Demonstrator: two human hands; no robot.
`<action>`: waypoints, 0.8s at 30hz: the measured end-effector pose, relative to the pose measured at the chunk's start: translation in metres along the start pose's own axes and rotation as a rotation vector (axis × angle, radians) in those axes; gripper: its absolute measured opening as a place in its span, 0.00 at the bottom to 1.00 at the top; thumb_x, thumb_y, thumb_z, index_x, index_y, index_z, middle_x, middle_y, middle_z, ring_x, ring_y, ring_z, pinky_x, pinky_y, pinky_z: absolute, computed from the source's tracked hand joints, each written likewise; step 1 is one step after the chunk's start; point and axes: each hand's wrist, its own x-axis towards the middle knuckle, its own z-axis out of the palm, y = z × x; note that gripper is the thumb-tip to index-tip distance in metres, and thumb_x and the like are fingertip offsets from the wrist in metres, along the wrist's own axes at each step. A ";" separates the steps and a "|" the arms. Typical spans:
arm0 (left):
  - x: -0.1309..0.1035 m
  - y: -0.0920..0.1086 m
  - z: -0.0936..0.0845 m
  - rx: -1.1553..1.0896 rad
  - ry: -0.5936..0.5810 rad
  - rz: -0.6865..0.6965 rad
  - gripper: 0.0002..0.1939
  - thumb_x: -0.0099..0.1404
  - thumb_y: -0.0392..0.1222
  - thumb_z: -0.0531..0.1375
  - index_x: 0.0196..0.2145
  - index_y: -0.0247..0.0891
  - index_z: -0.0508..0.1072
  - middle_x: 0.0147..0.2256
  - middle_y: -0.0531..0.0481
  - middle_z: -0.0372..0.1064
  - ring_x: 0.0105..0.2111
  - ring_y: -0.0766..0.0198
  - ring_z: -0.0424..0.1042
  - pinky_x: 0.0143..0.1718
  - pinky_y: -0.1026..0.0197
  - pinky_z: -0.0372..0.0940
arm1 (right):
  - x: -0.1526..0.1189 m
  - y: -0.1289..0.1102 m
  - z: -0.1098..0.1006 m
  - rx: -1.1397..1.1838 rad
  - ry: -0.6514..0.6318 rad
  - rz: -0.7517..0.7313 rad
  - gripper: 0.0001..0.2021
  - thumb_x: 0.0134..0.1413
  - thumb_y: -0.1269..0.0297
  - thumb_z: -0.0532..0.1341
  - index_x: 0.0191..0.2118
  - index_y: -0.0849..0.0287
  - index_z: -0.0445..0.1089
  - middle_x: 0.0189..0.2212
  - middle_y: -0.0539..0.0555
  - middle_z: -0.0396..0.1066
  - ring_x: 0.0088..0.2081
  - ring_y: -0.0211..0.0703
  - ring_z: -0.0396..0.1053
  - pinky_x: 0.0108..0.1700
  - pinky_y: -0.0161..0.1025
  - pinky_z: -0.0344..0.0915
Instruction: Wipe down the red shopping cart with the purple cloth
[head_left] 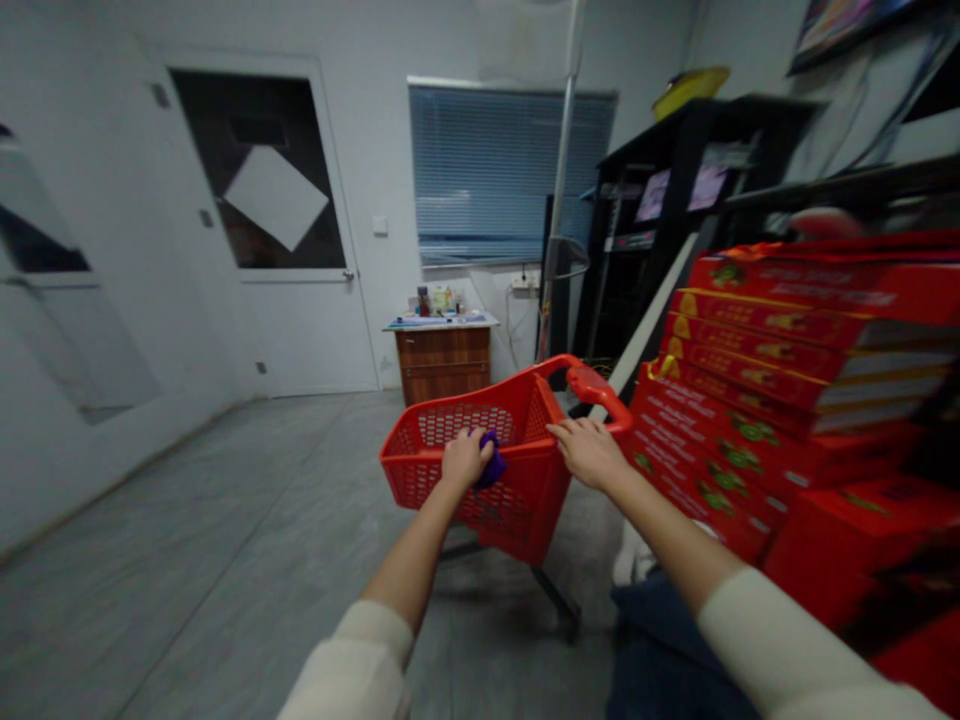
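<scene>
A red plastic shopping cart with perforated basket walls stands on the floor before me, seen from its side. My left hand is closed around a bunched purple cloth at the cart's near rim. Some of the cloth hangs down over the outside of the basket. Close to the handle, my right hand grips the rim, fingers bent over its edge. The red handle rises just beyond that hand. No goods show inside the basket.
Stacked red boxes rise close on the right. Behind the cart stand a wooden cabinet with bottles on top and a metal pole. A black shelf fills the back right; a white door is at the back left.
</scene>
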 end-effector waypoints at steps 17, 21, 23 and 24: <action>0.006 0.043 -0.009 -0.101 -0.001 0.072 0.18 0.69 0.50 0.50 0.54 0.47 0.68 0.48 0.45 0.68 0.46 0.57 0.70 0.48 0.57 0.63 | -0.009 0.025 -0.013 -0.023 0.035 0.007 0.21 0.66 0.60 0.45 0.58 0.51 0.66 0.56 0.56 0.67 0.55 0.50 0.59 0.55 0.46 0.49; 0.006 0.029 -0.008 -0.081 0.011 0.016 0.18 0.69 0.49 0.50 0.53 0.47 0.69 0.47 0.44 0.68 0.45 0.57 0.71 0.46 0.57 0.63 | -0.006 0.031 -0.009 -0.035 -0.019 0.057 0.19 0.66 0.61 0.46 0.52 0.52 0.71 0.48 0.57 0.72 0.50 0.51 0.63 0.53 0.47 0.51; 0.005 0.045 -0.006 -0.094 0.041 0.029 0.18 0.69 0.50 0.50 0.53 0.48 0.69 0.46 0.44 0.67 0.45 0.57 0.71 0.46 0.57 0.63 | -0.005 0.028 -0.007 -0.031 -0.017 0.073 0.18 0.66 0.61 0.46 0.51 0.52 0.71 0.47 0.57 0.73 0.50 0.52 0.63 0.52 0.48 0.51; 0.004 0.056 -0.006 -0.108 0.057 0.051 0.17 0.69 0.50 0.50 0.52 0.48 0.69 0.46 0.45 0.67 0.45 0.57 0.71 0.46 0.57 0.63 | -0.005 0.027 -0.006 -0.028 -0.011 0.075 0.18 0.66 0.61 0.47 0.51 0.52 0.71 0.47 0.57 0.73 0.50 0.52 0.62 0.52 0.48 0.51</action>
